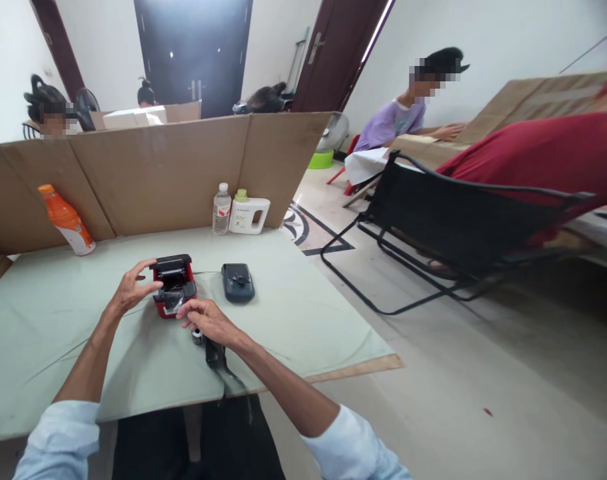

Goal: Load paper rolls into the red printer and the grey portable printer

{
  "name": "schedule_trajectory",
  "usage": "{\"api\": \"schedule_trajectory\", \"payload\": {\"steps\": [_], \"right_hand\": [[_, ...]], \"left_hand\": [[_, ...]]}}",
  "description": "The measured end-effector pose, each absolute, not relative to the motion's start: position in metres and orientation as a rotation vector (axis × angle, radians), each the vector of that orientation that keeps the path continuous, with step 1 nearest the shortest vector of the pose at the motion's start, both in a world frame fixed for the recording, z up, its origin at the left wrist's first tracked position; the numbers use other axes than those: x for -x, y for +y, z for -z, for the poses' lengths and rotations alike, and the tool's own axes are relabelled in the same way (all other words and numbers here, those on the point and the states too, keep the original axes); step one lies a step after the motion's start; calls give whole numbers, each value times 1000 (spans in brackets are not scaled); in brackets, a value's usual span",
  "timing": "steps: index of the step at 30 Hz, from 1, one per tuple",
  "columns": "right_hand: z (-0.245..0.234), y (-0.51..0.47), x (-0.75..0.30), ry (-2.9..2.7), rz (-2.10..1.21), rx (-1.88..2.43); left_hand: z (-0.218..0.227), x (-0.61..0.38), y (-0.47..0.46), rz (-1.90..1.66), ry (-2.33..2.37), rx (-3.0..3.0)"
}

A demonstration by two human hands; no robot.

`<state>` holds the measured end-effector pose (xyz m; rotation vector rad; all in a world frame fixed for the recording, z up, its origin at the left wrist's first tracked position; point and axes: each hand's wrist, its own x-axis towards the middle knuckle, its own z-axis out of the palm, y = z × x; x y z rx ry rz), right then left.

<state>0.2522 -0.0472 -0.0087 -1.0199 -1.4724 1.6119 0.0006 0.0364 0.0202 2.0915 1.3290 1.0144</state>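
A small red and black printer [174, 293] stands on the table with its lid raised, its inside partly in shadow. My left hand [132, 288] grips its left side, fingers at the lid and thumb by the opening. At the front right corner of the printer, my right hand [207, 320] has its fingers pinched together. Something shiny and clear shows by those fingertips, too small to name. Below the right hand lies a small roll [197, 337], partly covered. Beside it is a black object with a strap [213, 355]. A dark zipped case [238, 283] lies to the right.
Against the cardboard screen [183, 177] stand an orange bottle [67, 220], leaning, a clear water bottle [222, 210] and a white jug [249, 215]. The table's edge [353, 368] runs along the right front. A black folding chair [448, 220] and other people are beyond.
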Motion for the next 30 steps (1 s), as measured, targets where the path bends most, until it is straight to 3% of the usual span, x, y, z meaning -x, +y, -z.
{"api": "schedule_trajectory", "payload": {"steps": [3, 7, 9, 17, 30], "right_hand": [[-2, -47, -267, -1703, -1337, 1118], [-14, -27, -281, -1822, -595, 1223], [-12, -13, -281, -1962, -456, 1152], [21, -1, -273, -2181, -507, 1110], [24, -3, -275, -2120, -609, 1169]], "left_hand": [[-13, 7, 14, -911, 1300, -2277], [0, 8, 6, -909, 1301, -2452], [5, 7, 5, -916, 1323, -2490], [14, 2, -3, -931, 1386, -2451], [20, -3, -11, -846, 1572, -2365]]}}
